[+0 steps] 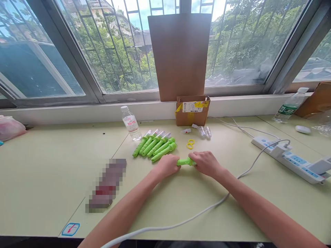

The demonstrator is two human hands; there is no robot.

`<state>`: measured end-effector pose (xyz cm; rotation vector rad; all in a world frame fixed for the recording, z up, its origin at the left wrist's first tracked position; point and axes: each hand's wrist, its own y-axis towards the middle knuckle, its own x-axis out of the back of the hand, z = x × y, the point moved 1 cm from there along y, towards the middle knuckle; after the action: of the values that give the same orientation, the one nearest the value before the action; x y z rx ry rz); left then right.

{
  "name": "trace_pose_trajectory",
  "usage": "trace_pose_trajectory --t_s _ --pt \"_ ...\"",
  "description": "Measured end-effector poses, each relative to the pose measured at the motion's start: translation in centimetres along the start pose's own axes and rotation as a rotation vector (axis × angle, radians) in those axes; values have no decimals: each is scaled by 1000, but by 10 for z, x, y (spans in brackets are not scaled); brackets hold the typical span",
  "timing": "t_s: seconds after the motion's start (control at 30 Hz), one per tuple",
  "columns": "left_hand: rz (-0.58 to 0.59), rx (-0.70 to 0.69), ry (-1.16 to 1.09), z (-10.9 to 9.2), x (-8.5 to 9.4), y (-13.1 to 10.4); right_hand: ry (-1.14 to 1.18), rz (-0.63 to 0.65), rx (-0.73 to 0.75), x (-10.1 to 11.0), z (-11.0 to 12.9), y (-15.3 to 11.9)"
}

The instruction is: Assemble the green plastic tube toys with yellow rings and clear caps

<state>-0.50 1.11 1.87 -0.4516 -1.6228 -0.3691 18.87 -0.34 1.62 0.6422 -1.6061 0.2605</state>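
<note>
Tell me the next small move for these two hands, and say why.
Probably a gentle twist by the right hand while the left hand steadies the held green tube: the two hands grip its opposite ends, and some of the other green tubes lying nearby have clear tops.

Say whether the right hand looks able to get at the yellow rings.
Probably yes: the yellow rings lie just beyond the right hand, with nothing visible between. It holds one end of the green tube, so may need to release it.
</note>
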Motion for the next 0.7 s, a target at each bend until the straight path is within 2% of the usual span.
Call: trace_pose_trajectory --t_s 0.1,0.17,0.23,0.33,0.4,0.5,0.53,0.57,0.63,0.7 --pt "-62 4 86 -2 -7 4 22 41 -43 0 -1 0" --pt "-80 17 107 -3 -9 6 24 24 -52 -3 -2 0" --pt "-83 31 104 -3 -7 5 3 -35 -25 -6 -2 2" --pt "-43 41 -19 0 5 0 -77 -205 58 -6 -1 5" --pt "66 32 -207 3 16 -6 -135 -353 120 -3 1 5" --pt "454 -10 -516 5 25 -12 -156 -500 207 3 3 2" --pt "537 -23 -541 5 26 -13 -150 -513 216 4 2 1" --pt "485 -16 -522 4 25 -12 -141 -512 214 6 2 1" --pt "188 17 -385 1 21 -8 -134 -484 180 7 0 1" --pt "33 33 -239 -3 14 -4 -146 -432 128 6 -1 2"
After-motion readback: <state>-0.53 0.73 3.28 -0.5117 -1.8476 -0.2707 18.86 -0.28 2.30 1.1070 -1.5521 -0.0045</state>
